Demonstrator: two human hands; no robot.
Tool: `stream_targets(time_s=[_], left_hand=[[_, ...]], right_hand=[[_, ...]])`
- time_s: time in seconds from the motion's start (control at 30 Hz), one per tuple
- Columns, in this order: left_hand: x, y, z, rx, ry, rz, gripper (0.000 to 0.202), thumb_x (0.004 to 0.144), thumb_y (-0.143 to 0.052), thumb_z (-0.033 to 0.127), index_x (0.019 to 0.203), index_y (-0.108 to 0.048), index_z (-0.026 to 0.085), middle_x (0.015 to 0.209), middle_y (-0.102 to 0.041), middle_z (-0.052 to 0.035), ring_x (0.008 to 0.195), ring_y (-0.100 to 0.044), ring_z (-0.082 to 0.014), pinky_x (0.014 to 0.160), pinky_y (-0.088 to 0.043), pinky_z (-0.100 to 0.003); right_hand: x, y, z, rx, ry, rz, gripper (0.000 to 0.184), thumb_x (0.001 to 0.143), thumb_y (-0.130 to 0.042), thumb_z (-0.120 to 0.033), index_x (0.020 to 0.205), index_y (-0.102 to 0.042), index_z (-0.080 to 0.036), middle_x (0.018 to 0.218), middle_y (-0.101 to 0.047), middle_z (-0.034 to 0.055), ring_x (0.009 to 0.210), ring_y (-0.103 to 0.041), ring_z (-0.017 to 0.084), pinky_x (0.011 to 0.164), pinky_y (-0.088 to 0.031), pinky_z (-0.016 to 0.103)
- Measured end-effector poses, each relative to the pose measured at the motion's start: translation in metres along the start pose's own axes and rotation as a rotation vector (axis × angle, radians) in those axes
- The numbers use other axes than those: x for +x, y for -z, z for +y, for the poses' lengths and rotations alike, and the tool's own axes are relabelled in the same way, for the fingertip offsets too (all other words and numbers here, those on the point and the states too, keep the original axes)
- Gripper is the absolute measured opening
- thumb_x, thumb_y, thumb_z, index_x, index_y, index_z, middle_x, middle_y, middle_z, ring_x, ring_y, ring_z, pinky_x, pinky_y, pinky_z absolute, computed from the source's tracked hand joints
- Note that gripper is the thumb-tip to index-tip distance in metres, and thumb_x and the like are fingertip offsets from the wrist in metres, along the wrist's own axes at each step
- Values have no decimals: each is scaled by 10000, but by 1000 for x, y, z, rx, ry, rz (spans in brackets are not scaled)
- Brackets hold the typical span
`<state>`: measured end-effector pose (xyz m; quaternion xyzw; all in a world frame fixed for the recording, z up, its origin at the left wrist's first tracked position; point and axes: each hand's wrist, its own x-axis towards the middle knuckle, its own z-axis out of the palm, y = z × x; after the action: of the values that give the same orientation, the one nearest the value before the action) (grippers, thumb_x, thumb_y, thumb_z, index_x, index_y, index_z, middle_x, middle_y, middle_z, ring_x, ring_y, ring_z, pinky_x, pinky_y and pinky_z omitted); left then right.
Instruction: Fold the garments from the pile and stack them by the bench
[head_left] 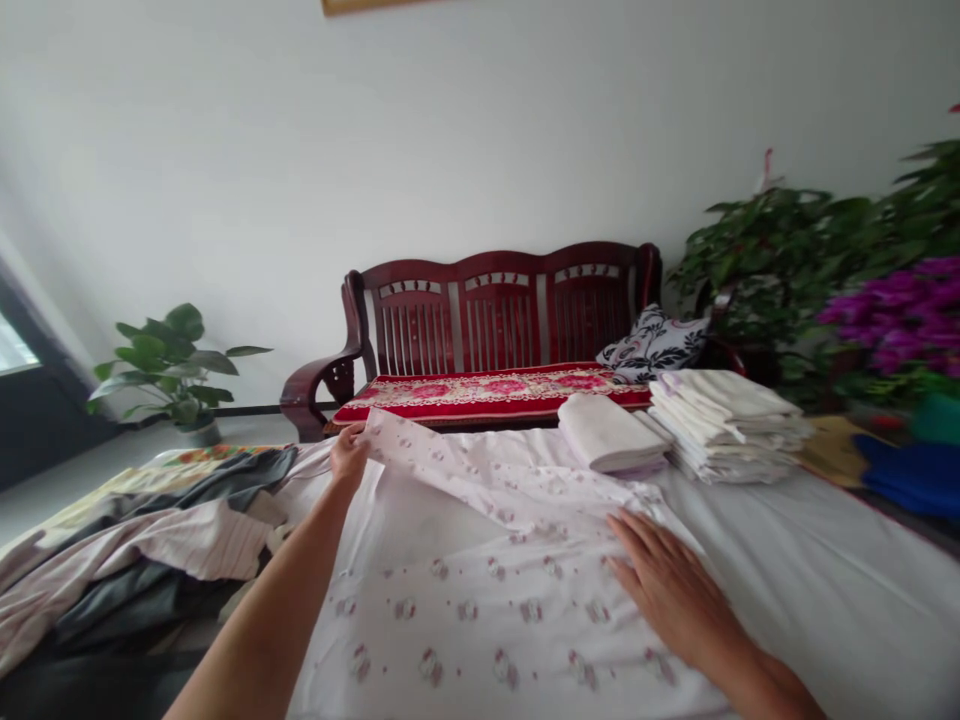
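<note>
A white cloth [480,610] printed with small pinkish figures lies spread out in front of me. My left hand [349,455] pinches its far left corner and holds that edge raised, so the far part of the cloth slants up off the surface. On the right side of the same cloth, my right hand [667,580] rests flat, fingers stretched out, palm down. The lower edge of the cloth runs out of view.
Beyond the right hand stand a small folded white stack [611,432] and a taller folded stack [724,420]. Loose clothes [150,550] heap at the left. A white sheet [840,570] covers the surface. Behind are a wooden bench [495,310], a cushion [656,345] and plants [169,365].
</note>
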<state>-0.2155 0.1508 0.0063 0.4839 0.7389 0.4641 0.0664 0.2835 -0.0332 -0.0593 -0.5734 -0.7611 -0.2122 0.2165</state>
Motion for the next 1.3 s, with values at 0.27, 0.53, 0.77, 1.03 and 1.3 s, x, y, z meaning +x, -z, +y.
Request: stream_targets(time_s=[0.27,0.53,0.77,1.03,1.3], left_hand=[[-30,0,4,380,-24,-87,502,778,-555,91,1258,-651,198,1353,-593,-179,1256,-536,-396,1036,-404,-536],[-93,-18,53,338,-468,-322,374,874,-493,133,1166,-704,231,1250,-688,-67,1183,-604,-261,1070,-428,-386],[-208,-2,98,-104,-879,-619,336,907,-461,99,1010,-744,247,1118,-744,-41,1129,-643,-197,1029,-479,-331],[-294,31,127,53,-988,-1013,551,877,-670,412,1396,-525,294,1413,-558,-76,1254,-515,-267,1093,-423,-413],[-323,20,127,186,-951,-976,432,820,-744,399,1209,-598,281,1216,-593,-65,1102,-519,-268,973,-477,-416]], right_hand=[[7,13,-5,90,20,-19,438,957,-460,-384,1342,-611,-241,1409,-620,88,1290,-569,276,1054,-481,469],[18,30,7,363,-240,-71,461,999,-300,-353,1145,-713,-207,1223,-720,105,1160,-655,224,1034,-507,384],[46,35,42,200,-534,-163,438,954,-364,-299,1261,-649,-174,1288,-672,152,1171,-631,266,993,-483,393],[82,26,54,44,-731,-390,480,948,-435,-511,1168,-699,-176,1208,-653,194,1151,-614,340,853,-509,443],[89,20,62,147,-781,-362,407,941,-462,-478,1125,-687,-194,1186,-687,160,1061,-662,320,808,-510,431]])
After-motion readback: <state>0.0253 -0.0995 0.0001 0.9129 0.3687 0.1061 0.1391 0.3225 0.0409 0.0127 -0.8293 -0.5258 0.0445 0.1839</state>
